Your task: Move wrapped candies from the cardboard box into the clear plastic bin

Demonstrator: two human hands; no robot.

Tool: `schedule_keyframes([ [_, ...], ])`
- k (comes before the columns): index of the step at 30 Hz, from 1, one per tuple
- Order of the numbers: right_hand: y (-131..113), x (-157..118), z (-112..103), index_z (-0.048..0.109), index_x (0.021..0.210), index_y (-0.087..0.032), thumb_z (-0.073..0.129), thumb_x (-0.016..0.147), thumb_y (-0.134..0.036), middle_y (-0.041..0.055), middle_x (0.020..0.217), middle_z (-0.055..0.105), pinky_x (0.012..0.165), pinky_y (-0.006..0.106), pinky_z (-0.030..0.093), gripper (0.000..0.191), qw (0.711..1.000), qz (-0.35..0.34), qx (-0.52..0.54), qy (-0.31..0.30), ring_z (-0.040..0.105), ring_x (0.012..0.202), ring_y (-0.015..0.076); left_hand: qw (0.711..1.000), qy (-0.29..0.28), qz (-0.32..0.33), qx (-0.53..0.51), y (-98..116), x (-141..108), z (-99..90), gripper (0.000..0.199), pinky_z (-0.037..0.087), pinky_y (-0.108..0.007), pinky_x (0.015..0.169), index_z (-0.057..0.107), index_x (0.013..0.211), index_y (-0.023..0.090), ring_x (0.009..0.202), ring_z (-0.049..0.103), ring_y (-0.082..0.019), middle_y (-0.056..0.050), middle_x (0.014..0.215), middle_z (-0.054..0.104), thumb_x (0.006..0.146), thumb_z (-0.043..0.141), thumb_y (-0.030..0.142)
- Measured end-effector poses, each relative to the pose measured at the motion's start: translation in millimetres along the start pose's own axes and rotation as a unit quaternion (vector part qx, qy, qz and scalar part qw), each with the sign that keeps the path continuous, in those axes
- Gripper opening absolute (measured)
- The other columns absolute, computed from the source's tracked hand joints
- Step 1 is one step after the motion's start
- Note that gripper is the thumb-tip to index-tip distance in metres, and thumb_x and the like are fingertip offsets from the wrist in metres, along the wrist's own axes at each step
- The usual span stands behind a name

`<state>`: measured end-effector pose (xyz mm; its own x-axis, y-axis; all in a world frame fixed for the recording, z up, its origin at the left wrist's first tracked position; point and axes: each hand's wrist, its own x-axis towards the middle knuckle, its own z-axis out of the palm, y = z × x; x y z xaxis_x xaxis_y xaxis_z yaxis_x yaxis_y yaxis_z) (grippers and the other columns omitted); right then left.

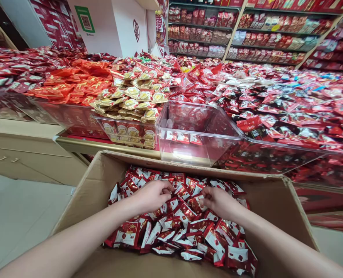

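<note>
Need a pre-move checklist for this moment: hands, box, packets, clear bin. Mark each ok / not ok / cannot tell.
1. Both hands in view: ok; left hand and right hand are over the packets.
2. Cardboard box open on top: ok.
3. Red-and-white packets within reach: ok, piled under both hands.
4. Firm grip on a packet: cannot tell; fingers are curled, their tips partly hidden.
5. Clear bin uncovered: ok, no lid visible.
6. Gold packets next to it below their bin's rim: not ok, heaped above it.

The box (271, 204) is matt cardboard, its packets (184, 213) glossy film, the bin (185, 152) beyond smooth, transparent plastic
</note>
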<state>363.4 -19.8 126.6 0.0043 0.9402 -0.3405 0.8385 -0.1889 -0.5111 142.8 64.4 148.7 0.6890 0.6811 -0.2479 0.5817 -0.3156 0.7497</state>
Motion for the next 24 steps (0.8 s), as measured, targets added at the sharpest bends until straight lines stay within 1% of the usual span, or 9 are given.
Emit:
schedule_keyframes([
  [5, -1, 1, -5, 0.04, 0.062, -0.018, 0.05, 0.074, -0.032, -0.0045, 0.055, 0.039, 0.051, 0.024, 0.026, 0.021, 0.991, 0.006, 0.135, 0.017, 0.031, 0.054, 0.0096, 1.0, 0.019, -0.014, -0.006, -10, 4, -4.5, 0.024, 0.041, -0.028, 0.068, 0.065, 0.089, 0.018, 0.075, 0.06, -0.021, -0.005, 0.08, 0.068, 0.072, 0.048, 0.022],
  [7, -2, 1, -4, 0.04, 0.062, -0.018, 0.053, 0.072, -0.037, -0.0054, 0.054, 0.037, 0.05, 0.024, 0.024, 0.025, 0.98, 0.009, 0.197, 0.009, 0.028, 0.052, 0.0089, 1.0, 0.017, -0.017, -0.017, -12, 4, -4.9, 0.023, 0.041, -0.027, 0.066, 0.064, 0.088, 0.019, 0.073, 0.06, -0.02, -0.004, 0.078, 0.068, 0.071, 0.049, 0.021],
  [10, -5, 1, -2, 0.041, 0.062, -0.018, 0.057, 0.069, -0.043, -0.0056, 0.054, 0.039, 0.05, 0.023, 0.024, 0.031, 0.96, 0.021, 0.278, -0.007, 0.031, 0.051, 0.0083, 0.999, 0.009, -0.021, -0.047, -11, 4, -1.4, 0.022, 0.041, -0.028, 0.067, 0.064, 0.087, 0.017, 0.073, 0.059, -0.02, -0.005, 0.077, 0.067, 0.07, 0.052, 0.023],
  [13, -11, -2, -2, 0.044, 0.064, -0.016, 0.062, 0.066, -0.043, -0.0045, 0.057, 0.044, 0.053, 0.023, 0.028, 0.032, 0.931, 0.019, 0.364, -0.022, 0.037, 0.053, 0.0085, 0.995, -0.017, -0.01, -0.095, -3, 2, 8.0, 0.027, 0.043, -0.028, 0.069, 0.061, 0.094, 0.015, 0.078, 0.059, -0.02, -0.006, 0.084, 0.066, 0.071, 0.053, 0.029],
  [16, -16, -7, -1, 0.047, 0.068, -0.016, 0.063, 0.066, -0.04, -0.0031, 0.06, 0.05, 0.057, 0.024, 0.033, 0.03, 0.897, 0.004, 0.437, -0.065, 0.042, 0.056, 0.0087, 0.979, -0.08, -0.02, -0.188, 7, -2, 20.2, 0.038, 0.044, -0.025, 0.06, 0.053, 0.102, 0.014, 0.071, 0.06, -0.016, -0.005, 0.083, 0.064, 0.071, 0.055, 0.036],
  [18, -19, -9, 0, 0.048, 0.07, -0.016, 0.065, 0.066, -0.038, -0.0034, 0.061, 0.05, 0.057, 0.024, 0.034, 0.028, 0.894, -0.003, 0.44, -0.081, 0.043, 0.055, 0.0085, 0.964, -0.11, -0.042, -0.238, 12, -5, 26.2, 0.035, 0.042, -0.022, 0.051, 0.05, 0.098, 0.014, 0.061, 0.058, -0.014, -0.003, 0.075, 0.062, 0.07, 0.054, 0.036],
  [19, -21, -10, 1, 0.048, 0.072, -0.016, 0.066, 0.065, -0.037, -0.0028, 0.064, 0.051, 0.059, 0.025, 0.036, 0.028, 0.898, -0.015, 0.434, -0.073, 0.044, 0.058, 0.0091, 0.96, -0.113, -0.049, -0.25, 14, -7, 27.8, 0.03, 0.04, -0.022, 0.05, 0.05, 0.093, 0.014, 0.058, 0.057, -0.013, -0.001, 0.07, 0.061, 0.07, 0.053, 0.034],
  [22, -29, -13, 3, 0.051, 0.089, -0.018, 0.066, 0.066, -0.035, 0.0004, 0.079, 0.055, 0.066, 0.026, 0.04, 0.033, 0.903, -0.084, 0.419, -0.049, 0.05, 0.072, 0.0126, 0.97, -0.09, -0.034, -0.223, 20, -12, 26.6, 0.017, 0.04, -0.022, 0.055, 0.055, 0.081, 0.015, 0.061, 0.056, -0.014, 0.0, 0.066, 0.06, 0.069, 0.054, 0.026],
  [24, -37, -16, 1, 0.053, 0.094, -0.02, 0.062, 0.07, -0.035, 0.0002, 0.079, 0.056, 0.066, 0.026, 0.04, 0.03, 0.915, -0.114, 0.383, -0.058, 0.05, 0.073, 0.0134, 0.979, -0.086, -0.012, -0.182, 25, -16, 21.2, 0.015, 0.041, -0.023, 0.059, 0.058, 0.081, 0.015, 0.065, 0.056, -0.015, -0.001, 0.069, 0.062, 0.07, 0.055, 0.024],
])
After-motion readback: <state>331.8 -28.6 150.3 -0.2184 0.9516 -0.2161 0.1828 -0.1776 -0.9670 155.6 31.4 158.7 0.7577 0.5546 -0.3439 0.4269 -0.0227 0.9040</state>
